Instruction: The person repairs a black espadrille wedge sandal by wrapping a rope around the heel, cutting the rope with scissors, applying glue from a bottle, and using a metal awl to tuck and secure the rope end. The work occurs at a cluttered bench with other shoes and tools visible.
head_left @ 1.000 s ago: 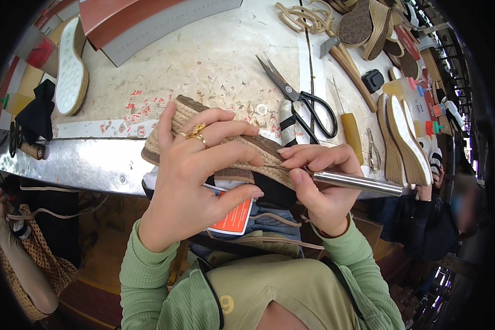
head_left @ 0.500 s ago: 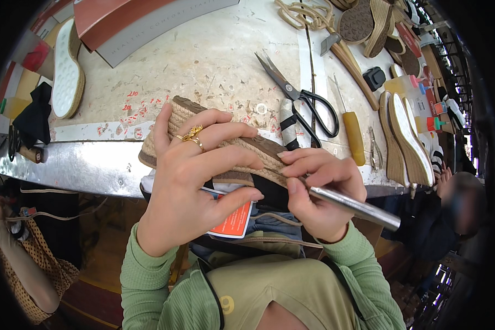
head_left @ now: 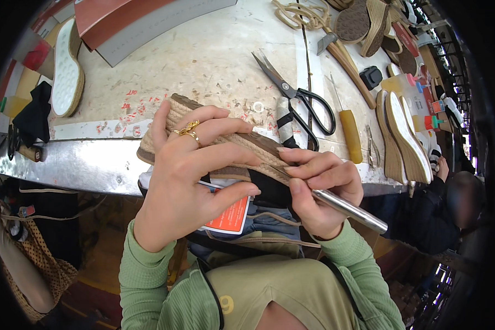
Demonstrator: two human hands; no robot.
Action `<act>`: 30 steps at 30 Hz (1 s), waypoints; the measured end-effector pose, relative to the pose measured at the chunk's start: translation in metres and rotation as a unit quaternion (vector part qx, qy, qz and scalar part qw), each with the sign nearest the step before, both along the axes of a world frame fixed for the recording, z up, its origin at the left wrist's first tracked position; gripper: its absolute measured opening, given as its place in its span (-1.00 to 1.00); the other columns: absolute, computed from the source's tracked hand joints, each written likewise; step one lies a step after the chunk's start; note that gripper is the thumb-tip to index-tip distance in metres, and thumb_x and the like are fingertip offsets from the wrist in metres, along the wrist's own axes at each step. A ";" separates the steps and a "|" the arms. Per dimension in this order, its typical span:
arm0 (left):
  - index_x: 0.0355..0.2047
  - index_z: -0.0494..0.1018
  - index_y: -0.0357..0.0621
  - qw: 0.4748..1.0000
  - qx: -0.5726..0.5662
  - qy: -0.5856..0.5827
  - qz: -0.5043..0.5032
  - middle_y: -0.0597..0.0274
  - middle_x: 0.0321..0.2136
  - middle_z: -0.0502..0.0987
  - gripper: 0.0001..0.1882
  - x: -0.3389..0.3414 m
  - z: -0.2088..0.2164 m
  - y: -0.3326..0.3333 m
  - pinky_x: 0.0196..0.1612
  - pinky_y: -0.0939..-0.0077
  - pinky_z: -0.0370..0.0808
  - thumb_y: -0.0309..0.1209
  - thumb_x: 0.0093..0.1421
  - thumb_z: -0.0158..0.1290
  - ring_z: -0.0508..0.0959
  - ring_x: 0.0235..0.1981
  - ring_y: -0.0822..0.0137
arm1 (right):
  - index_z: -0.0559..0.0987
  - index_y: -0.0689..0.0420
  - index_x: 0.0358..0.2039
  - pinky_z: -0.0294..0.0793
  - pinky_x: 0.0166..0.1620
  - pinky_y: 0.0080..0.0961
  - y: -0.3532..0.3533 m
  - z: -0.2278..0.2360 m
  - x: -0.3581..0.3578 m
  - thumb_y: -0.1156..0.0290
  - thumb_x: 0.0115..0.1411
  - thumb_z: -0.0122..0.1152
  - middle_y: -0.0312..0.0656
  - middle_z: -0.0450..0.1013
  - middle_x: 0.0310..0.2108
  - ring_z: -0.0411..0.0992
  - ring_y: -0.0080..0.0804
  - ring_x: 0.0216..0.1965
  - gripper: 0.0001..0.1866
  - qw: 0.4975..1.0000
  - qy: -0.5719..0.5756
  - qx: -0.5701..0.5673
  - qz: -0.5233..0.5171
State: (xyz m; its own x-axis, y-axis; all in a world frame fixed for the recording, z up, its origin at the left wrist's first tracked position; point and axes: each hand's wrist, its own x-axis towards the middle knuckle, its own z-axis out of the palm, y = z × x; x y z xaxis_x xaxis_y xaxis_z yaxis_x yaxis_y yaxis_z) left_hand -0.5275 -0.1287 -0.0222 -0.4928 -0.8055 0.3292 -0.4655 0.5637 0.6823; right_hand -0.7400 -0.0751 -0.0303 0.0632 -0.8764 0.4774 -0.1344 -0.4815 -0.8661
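Note:
A wedge shoe [head_left: 269, 147] with a braided-rope side and brown sole lies on its side at the table's near edge. My left hand [head_left: 184, 176], wearing gold rings, grips it from the left, with the thumb over the black upper and the fingers across the rope. My right hand [head_left: 324, 190] pinches a slim metal tool [head_left: 351, 210] with a silver round handle. Its thin end reaches the rope side near my left fingertips; the very tip is hard to make out. An orange and white tag [head_left: 231, 217] hangs below the shoe.
Black-handled scissors [head_left: 297, 93], a yellow-handled awl [head_left: 350, 135] and a hammer [head_left: 349, 63] lie beyond my hands. Wedge soles [head_left: 400, 137] stand at the right; a white-topped sole [head_left: 67, 69] and a shoebox [head_left: 148, 27] are at the left. Other people sit at both sides.
The metal tool's handle end has shifted slightly left and down with my right hand. My left hand keeps its grip on the shoe.

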 end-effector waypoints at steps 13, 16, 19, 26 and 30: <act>-0.44 0.63 0.13 1.000 -0.002 0.000 -0.001 0.41 -0.08 0.59 -0.67 0.001 -0.002 0.000 0.35 0.03 -0.19 -0.13 -0.25 0.42 0.43 0.11 0.20 | 0.39 0.22 -0.46 0.63 -0.17 -0.31 0.000 0.000 0.004 0.77 -0.06 0.34 -0.01 0.52 -0.44 0.59 -0.03 -0.12 -0.71 0.996 0.068 -0.033 -0.036; -0.43 0.63 0.13 1.000 0.000 -0.002 -0.001 0.41 -0.08 0.59 -0.67 0.001 -0.002 0.000 0.35 0.03 -0.19 -0.13 -0.24 0.42 0.43 0.10 0.20 | 0.41 0.21 -0.49 0.63 -0.20 -0.30 -0.002 0.002 0.004 0.76 -0.08 0.35 -0.03 0.51 -0.44 0.59 0.00 -0.14 -0.72 0.995 0.086 -0.052 -0.025; -0.41 0.64 0.13 1.000 -0.003 -0.001 0.003 0.40 -0.08 0.59 -0.66 -0.001 -0.002 0.000 0.35 0.02 -0.19 -0.13 -0.24 0.41 0.44 0.10 0.20 | 0.36 0.19 -0.47 0.62 -0.14 -0.16 -0.003 0.006 0.002 0.77 -0.04 0.30 -0.04 0.47 -0.44 0.57 0.08 -0.15 -0.71 0.979 0.179 -0.098 -0.001; -0.40 0.64 0.14 1.000 -0.015 -0.005 -0.007 0.40 -0.08 0.58 -0.66 0.000 -0.001 0.000 0.34 0.00 -0.18 -0.14 -0.25 0.41 0.44 0.09 0.19 | 0.39 0.22 -0.42 0.60 -0.04 -0.22 0.000 -0.002 0.001 0.77 -0.01 0.29 -0.01 0.50 -0.38 0.56 0.03 -0.07 -0.73 1.000 -0.023 -0.014 0.004; -0.40 0.64 0.14 1.000 -0.011 -0.003 -0.006 0.40 -0.09 0.58 -0.65 0.000 -0.002 0.001 0.34 0.01 -0.17 -0.14 -0.25 0.41 0.44 0.09 0.19 | 0.37 0.21 -0.39 0.58 -0.01 -0.21 0.002 -0.005 -0.002 0.78 0.00 0.28 0.00 0.51 -0.35 0.55 0.02 -0.06 -0.71 1.000 -0.002 -0.005 -0.006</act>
State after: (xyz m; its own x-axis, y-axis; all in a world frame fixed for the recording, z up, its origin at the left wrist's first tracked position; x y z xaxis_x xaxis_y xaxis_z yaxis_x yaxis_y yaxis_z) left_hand -0.5279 -0.1279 -0.0239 -0.5036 -0.7925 0.3440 -0.4628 0.5837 0.6672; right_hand -0.7420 -0.0727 -0.0357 0.0507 -0.8718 0.4872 -0.1374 -0.4893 -0.8612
